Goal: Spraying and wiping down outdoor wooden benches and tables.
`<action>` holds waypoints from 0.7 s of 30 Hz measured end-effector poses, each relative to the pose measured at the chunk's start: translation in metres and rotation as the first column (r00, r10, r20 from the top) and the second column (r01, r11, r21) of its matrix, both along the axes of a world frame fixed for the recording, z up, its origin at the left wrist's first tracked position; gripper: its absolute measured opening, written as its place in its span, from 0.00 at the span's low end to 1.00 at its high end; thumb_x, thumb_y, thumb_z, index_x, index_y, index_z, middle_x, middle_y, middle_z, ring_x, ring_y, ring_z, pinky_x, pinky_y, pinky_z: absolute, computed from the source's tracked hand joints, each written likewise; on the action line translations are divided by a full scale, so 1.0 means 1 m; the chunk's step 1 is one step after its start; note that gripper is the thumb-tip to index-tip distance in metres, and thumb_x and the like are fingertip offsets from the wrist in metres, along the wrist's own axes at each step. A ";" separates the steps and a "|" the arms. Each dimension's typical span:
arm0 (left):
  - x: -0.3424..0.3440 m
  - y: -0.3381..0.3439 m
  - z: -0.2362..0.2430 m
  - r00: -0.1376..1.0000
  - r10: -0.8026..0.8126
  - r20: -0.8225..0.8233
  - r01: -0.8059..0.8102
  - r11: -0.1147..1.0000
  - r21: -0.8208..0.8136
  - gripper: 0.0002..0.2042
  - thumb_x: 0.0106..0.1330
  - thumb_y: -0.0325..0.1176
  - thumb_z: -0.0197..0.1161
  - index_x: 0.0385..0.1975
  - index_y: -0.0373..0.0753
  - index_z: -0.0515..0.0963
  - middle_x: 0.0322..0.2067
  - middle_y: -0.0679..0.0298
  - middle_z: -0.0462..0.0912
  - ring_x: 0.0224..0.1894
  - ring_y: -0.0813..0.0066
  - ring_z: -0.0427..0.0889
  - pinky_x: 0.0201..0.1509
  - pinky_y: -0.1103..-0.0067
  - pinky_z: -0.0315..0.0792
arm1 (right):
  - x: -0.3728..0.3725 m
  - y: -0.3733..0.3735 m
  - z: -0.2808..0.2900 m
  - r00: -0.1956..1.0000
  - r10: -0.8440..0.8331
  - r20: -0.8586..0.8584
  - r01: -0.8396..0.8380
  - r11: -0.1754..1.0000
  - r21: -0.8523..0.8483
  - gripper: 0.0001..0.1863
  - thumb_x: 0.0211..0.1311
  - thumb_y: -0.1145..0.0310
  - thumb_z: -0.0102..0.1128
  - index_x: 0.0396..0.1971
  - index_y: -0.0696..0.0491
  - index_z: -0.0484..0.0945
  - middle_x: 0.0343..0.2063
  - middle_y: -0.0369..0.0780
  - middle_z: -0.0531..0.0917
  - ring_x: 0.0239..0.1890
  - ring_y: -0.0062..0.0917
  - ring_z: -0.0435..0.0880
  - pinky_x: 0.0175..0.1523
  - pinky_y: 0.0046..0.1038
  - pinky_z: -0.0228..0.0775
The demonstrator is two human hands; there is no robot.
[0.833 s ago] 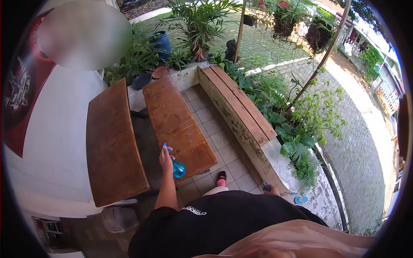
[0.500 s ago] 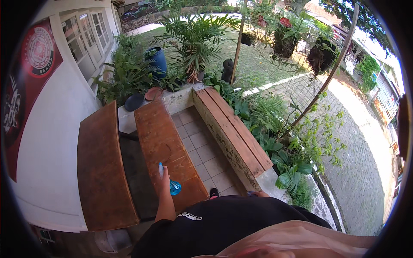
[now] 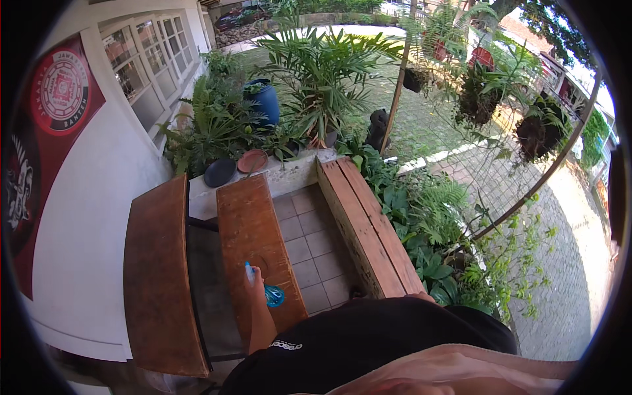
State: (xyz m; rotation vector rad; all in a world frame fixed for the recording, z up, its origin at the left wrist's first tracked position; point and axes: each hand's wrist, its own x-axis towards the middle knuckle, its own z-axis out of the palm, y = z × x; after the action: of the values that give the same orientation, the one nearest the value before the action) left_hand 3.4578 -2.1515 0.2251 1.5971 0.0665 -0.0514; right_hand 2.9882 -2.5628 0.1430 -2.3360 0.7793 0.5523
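Head view shows your left hand wrapped tight around a blue spray bottle, held just over the near end of the brown wooden table, nozzle up so it can spray. Your right hand is out of sight. Farther off, a long bench and green plants.

A tiled front porch of a house, opening onto a planted garden.

Two wooden benches and a wooden table stand on grey floor tiles beside a white wall on the left, which carries a red painted emblem and, farther off, paned windows. At the far end sit a blue pot, palms and ferns. To the right, hanging planters dangle over a cobbled yard and a lawn.
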 end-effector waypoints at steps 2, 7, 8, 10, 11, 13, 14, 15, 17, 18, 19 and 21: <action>0.001 -0.001 -0.010 0.998 0.069 -0.012 -0.069 0.998 -0.008 0.12 0.66 0.41 0.62 0.43 0.41 0.76 0.29 0.71 0.75 0.22 0.85 0.70 0.24 0.85 0.65 | 0.031 -0.055 0.001 1.000 -0.017 -0.001 0.017 0.993 0.120 0.28 0.49 0.56 0.68 0.54 0.34 0.77 0.49 0.47 0.78 0.54 0.41 0.76 0.56 0.37 0.69; 0.001 -0.040 0.011 0.990 0.144 -0.002 -0.144 0.986 0.081 0.12 0.65 0.42 0.64 0.37 0.39 0.78 0.27 0.70 0.78 0.24 0.84 0.73 0.25 0.83 0.68 | 0.143 -0.131 0.064 0.982 -0.186 -0.015 0.176 0.949 -0.263 0.28 0.47 0.60 0.68 0.53 0.43 0.78 0.44 0.46 0.84 0.48 0.40 0.82 0.53 0.36 0.74; 0.002 -0.044 0.012 0.987 0.157 0.038 -0.161 0.975 0.152 0.13 0.66 0.43 0.63 0.36 0.38 0.79 0.27 0.68 0.78 0.24 0.83 0.73 0.26 0.82 0.68 | 0.165 -0.148 0.066 0.980 -0.198 0.035 0.200 0.942 -0.269 0.29 0.47 0.60 0.68 0.54 0.44 0.77 0.43 0.47 0.84 0.47 0.40 0.82 0.53 0.37 0.74; 0.004 -0.046 0.006 0.976 0.212 0.051 -0.218 0.946 0.239 0.14 0.66 0.44 0.62 0.35 0.37 0.79 0.26 0.67 0.78 0.25 0.83 0.73 0.27 0.81 0.68 | 0.210 -0.167 0.053 0.985 -0.161 0.056 0.171 0.948 -0.267 0.30 0.46 0.61 0.68 0.54 0.45 0.77 0.42 0.47 0.84 0.47 0.40 0.83 0.53 0.37 0.74; 0.004 -0.049 0.005 0.972 0.233 0.035 -0.234 0.943 0.236 0.15 0.67 0.45 0.62 0.34 0.37 0.79 0.25 0.67 0.77 0.26 0.82 0.73 0.29 0.80 0.68 | 0.232 -0.172 0.046 0.982 -0.149 0.114 0.173 0.954 -0.246 0.30 0.46 0.61 0.68 0.54 0.45 0.76 0.42 0.47 0.84 0.46 0.40 0.83 0.52 0.37 0.75; 0.014 -0.062 0.011 0.962 0.275 0.009 -0.269 0.933 0.237 0.16 0.67 0.45 0.61 0.34 0.36 0.79 0.24 0.66 0.77 0.28 0.81 0.74 0.31 0.78 0.69 | 0.272 -0.175 0.038 0.980 -0.117 0.160 0.151 0.964 -0.221 0.30 0.46 0.60 0.68 0.54 0.45 0.76 0.41 0.47 0.84 0.45 0.40 0.83 0.51 0.37 0.75; 0.020 -0.072 0.019 0.960 0.272 -0.070 -0.253 0.945 0.206 0.16 0.67 0.46 0.61 0.34 0.36 0.79 0.23 0.66 0.76 0.27 0.81 0.73 0.31 0.78 0.68 | 0.288 -0.170 0.032 0.986 -0.074 0.151 0.101 0.978 -0.183 0.30 0.46 0.60 0.69 0.54 0.46 0.76 0.41 0.48 0.84 0.45 0.41 0.84 0.50 0.37 0.76; 0.021 -0.073 0.023 0.950 0.277 -0.146 -0.251 0.952 0.177 0.16 0.67 0.46 0.61 0.34 0.36 0.79 0.22 0.67 0.76 0.26 0.80 0.73 0.31 0.79 0.68 | 0.302 -0.159 0.028 0.989 -0.021 0.144 0.041 0.989 -0.139 0.30 0.46 0.60 0.69 0.54 0.46 0.76 0.40 0.48 0.84 0.44 0.41 0.84 0.49 0.37 0.76; 0.031 -0.067 0.007 0.943 0.325 -0.073 -0.304 0.929 0.213 0.16 0.67 0.47 0.61 0.34 0.37 0.79 0.21 0.67 0.75 0.23 0.81 0.72 0.28 0.79 0.68 | 0.334 -0.132 0.022 0.988 0.092 0.124 -0.089 0.996 -0.031 0.30 0.46 0.61 0.69 0.54 0.47 0.76 0.40 0.48 0.84 0.44 0.41 0.84 0.50 0.37 0.76; 0.044 -0.070 0.007 0.946 0.324 0.014 -0.319 0.919 0.230 0.17 0.66 0.47 0.62 0.34 0.37 0.79 0.20 0.67 0.74 0.21 0.81 0.71 0.25 0.79 0.68 | 0.351 -0.126 0.015 0.979 0.160 0.127 -0.169 0.983 0.064 0.31 0.47 0.61 0.69 0.55 0.47 0.76 0.40 0.49 0.84 0.44 0.42 0.84 0.50 0.37 0.75; 0.056 -0.072 0.006 0.941 0.337 0.011 -0.330 0.915 0.233 0.17 0.66 0.47 0.62 0.34 0.37 0.79 0.20 0.67 0.74 0.21 0.81 0.71 0.25 0.79 0.68 | 0.365 -0.118 0.009 0.971 0.210 0.116 -0.216 0.975 0.045 0.31 0.47 0.61 0.70 0.55 0.47 0.76 0.41 0.50 0.84 0.45 0.42 0.83 0.52 0.38 0.74; 0.088 -0.085 0.015 0.938 0.327 -0.118 -0.302 0.935 0.188 0.16 0.66 0.47 0.62 0.33 0.37 0.79 0.19 0.68 0.74 0.19 0.81 0.70 0.25 0.79 0.67 | 0.391 -0.105 0.001 0.956 0.283 0.073 -0.286 0.957 0.041 0.30 0.48 0.60 0.69 0.55 0.46 0.76 0.43 0.51 0.82 0.48 0.44 0.81 0.55 0.40 0.71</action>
State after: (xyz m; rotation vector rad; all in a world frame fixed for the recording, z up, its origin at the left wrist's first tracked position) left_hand 3.5454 -2.2361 0.2402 1.7304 0.4529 0.0889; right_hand 3.3797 -2.6681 0.1437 -2.4205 0.3934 0.6051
